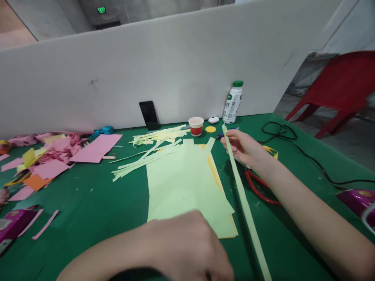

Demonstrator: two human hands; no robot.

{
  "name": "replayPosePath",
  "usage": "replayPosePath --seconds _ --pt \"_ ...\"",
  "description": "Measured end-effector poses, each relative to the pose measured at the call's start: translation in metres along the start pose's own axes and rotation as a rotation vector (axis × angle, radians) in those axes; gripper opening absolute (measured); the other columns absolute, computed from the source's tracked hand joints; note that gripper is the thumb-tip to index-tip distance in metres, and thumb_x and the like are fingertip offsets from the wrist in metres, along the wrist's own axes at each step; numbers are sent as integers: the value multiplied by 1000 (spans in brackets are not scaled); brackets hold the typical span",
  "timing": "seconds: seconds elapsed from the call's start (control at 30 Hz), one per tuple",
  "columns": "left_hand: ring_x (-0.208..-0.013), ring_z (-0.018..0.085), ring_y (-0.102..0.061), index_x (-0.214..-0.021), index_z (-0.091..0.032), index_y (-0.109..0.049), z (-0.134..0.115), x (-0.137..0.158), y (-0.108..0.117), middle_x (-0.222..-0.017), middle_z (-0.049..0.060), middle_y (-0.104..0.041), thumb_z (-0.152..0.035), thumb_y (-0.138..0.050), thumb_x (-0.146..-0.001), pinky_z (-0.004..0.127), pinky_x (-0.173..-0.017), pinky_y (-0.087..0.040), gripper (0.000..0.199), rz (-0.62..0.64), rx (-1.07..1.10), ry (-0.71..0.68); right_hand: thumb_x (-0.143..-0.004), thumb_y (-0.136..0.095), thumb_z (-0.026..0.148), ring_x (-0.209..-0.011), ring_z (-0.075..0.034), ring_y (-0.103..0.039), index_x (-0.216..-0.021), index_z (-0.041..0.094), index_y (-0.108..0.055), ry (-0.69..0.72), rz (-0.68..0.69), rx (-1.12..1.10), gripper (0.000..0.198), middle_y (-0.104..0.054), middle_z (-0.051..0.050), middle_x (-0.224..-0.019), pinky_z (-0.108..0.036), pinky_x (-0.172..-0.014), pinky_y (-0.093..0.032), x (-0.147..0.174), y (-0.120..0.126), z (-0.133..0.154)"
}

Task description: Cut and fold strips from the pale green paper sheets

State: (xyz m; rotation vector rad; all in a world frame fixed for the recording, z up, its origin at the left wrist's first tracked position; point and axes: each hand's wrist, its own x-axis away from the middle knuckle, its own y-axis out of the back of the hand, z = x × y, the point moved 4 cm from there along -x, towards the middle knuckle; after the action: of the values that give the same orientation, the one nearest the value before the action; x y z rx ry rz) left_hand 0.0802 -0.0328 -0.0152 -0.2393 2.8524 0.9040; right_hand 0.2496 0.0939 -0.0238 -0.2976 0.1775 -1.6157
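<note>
My right hand (241, 146) pinches the upper end of a long pale green paper strip (243, 195), which runs down past the bottom edge of the view. At the bottom middle, my left hand (190, 246) is curled and a little blurred; its fingertips are hidden, and I cannot see what they hold. Beyond it lie pale green paper sheets (175, 179) with yellow paper showing at their right edge. Cut green strips (146, 162) are spread at the upper left of the sheets. A red-handled tool (259, 189) lies partly under my right forearm.
At the back stand a paper cup (196, 127), a white bottle (233, 103) and a phone (149, 114) leaning on the white partition (175, 70). Pink paper scraps (63, 150) are heaped left. A black cable (310, 154) and a purple device (357, 203) lie right.
</note>
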Motion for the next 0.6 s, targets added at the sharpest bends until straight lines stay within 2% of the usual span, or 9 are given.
replayPosePath --seconds 0.03,0.1,0.17,0.2,0.3,0.4,0.47,0.57,0.6 --pt "-42 9 -36 -49 -18 -35 7 -1 12 -44 -4 -40 -34 -48 -81 24 -42 -26 38 -80 10 136 -67 -53 21 -33 -1 -29 -60 17 -43 -6 35 27 13 -42 7 -48 -14 -30 -20 4 -7 -1" --pt "-42 8 -33 -49 -17 -34 21 2 43 -45 -4 -37 -42 -36 -85 23 -44 -26 44 -373 -4 395 -67 -54 21 -31 -3 -32 -62 18 -44 -15 100 87 12 -41 8 -44 -15 -29 -19 14 -22 -2" --pt "-47 8 -34 -57 -17 -39 33 7 65 -51 -4 -38 -43 -29 -87 22 -47 -29 42 -557 25 519 -66 -55 20 -29 -4 -34 -64 19 -44 -15 144 144 11 -38 9 -40 -15 -28 -19 26 -35 -3" --pt "-48 8 -33 -61 -16 -41 38 9 71 -52 -4 -37 -44 -30 -87 21 -47 -28 40 -601 33 544 -66 -55 19 -29 -4 -34 -64 19 -44 -9 161 173 11 -38 10 -39 -15 -28 -19 32 -41 -3" --pt "-48 8 -30 -67 -16 -44 49 12 78 -52 -6 -34 -45 -34 -86 21 -46 -26 36 -643 66 556 -68 -54 17 -30 -5 -37 -64 20 -41 45 228 307 13 -39 10 -40 -15 -29 -23 45 -56 -4" --pt "-46 7 -31 -63 -16 -43 51 15 77 -50 -6 -34 -42 -35 -86 21 -45 -26 36 -681 60 534 -73 -50 19 -33 -5 -38 -65 20 -40 103 284 438 13 -39 10 -43 -17 -32 -26 49 -64 -6" --pt "-44 7 -30 -59 -16 -42 50 16 78 -48 -6 -34 -39 -35 -86 21 -44 -26 36 -712 43 522 -75 -50 22 -36 -5 -39 -67 20 -42 165 269 484 12 -42 8 -49 -18 -34 -28 51 -65 -2" --pt "-42 6 -30 -56 -16 -42 47 18 81 -46 -6 -33 -37 -37 -85 20 -42 -24 36 -747 42 514 -77 -52 25 -47 -6 -42 -64 18 -46 429 212 613 15 -46 4 -58 -20 -41 -33 68 -60 19" --pt "-42 6 -30 -55 -16 -42 46 18 82 -45 -7 -33 -36 -38 -84 20 -42 -24 36 -755 47 511 -78 -52 25 -48 -6 -42 -61 18 -47 507 301 675 19 -47 4 -57 -20 -43 -33 78 -60 25"
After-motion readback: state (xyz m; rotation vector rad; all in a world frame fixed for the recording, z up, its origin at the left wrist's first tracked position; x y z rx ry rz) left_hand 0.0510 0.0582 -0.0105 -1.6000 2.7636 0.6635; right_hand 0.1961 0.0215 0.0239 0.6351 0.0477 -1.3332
